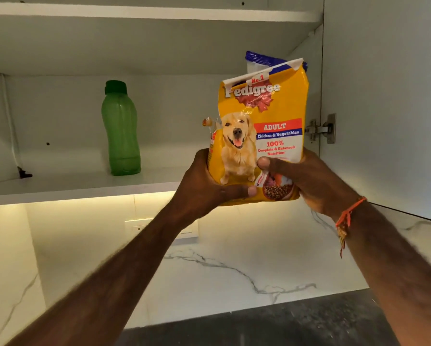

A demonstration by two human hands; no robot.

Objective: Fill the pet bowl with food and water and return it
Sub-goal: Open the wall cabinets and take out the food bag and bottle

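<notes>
Nearest to you, both forearms reach up and forward, the right one wearing an orange thread bracelet (pixel 349 213) at the wrist. Your left hand (pixel 204 186) cups the lower left corner of the Pedigree dog food bag (pixel 261 136), thumb laid across the bottom of its front; your right hand (pixel 306 181) grips the lower right corner, thumb pressed on the front panel. So both hands are closed around the bag, one to each side of its base, about equally near it. The bag stands upright between them, long axis vertical, its torn, open top (pixel 261 73) uppermost and leaning slightly away from you. That is the relation to mind: the opening is above your hands, so the food should stay in as long as you keep the bag upright while you carry it. Its base sits at about the level of the front edge of the cabinet shelf (pixel 79 191), and I cannot tell whether it touches the shelf. Left of the bag, further back on the shelf, a green plastic bottle (pixel 120 131) stands upright with its cap on. Just behind the bag's top a blue and white packet (pixel 256 61) peeks out. Right of the bag, the open cabinet door (pixel 384 96) hangs on its hinge (pixel 321 129). Below the bag lie the marble backsplash (pixel 209 270) and a dark surface (pixel 284 328). No pet bowl is in view, so filling looks yet to come.
</notes>
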